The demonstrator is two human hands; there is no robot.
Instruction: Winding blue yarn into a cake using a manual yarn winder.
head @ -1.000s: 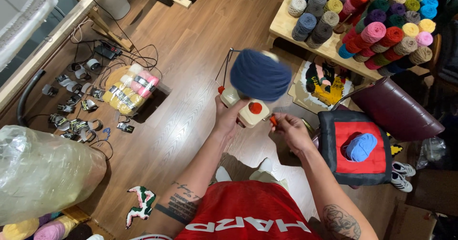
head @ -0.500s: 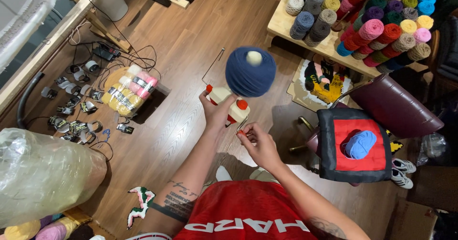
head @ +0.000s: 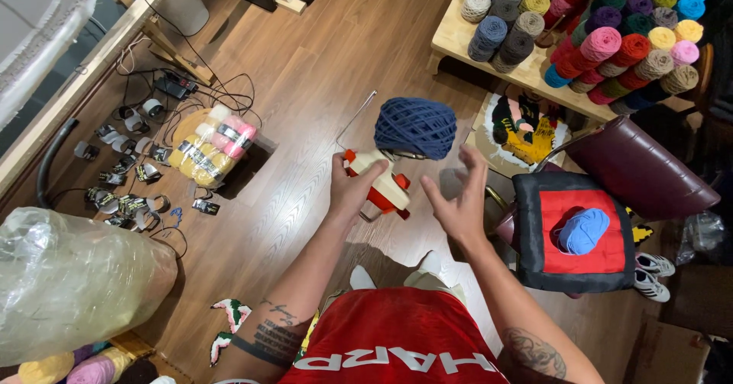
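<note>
My left hand (head: 353, 188) grips a cream and red yarn winder (head: 382, 185) held above the wooden floor. A dark blue ball of yarn (head: 416, 127) sits on top of the winder, and a thin wire guide arm (head: 354, 114) sticks out to the upper left. My right hand (head: 456, 199) hovers just right of the winder, fingers spread and blurred, below the blue ball, holding nothing. To the right, a light blue yarn ball (head: 582, 230) lies on a red and black cushion (head: 574, 231).
A wooden table (head: 504, 67) stacked with several coloured yarn balls stands at upper right. A dark red chair (head: 637, 170) is beside the cushion. A pack of yellow and pink yarn (head: 210, 146), cables and small parts lie left. A large plastic bag (head: 72, 281) fills the lower left.
My right hand has let go near the winder's handle and moved up and right, fingers now spread. The winder tilted slightly, and the blue ball shifted right.
</note>
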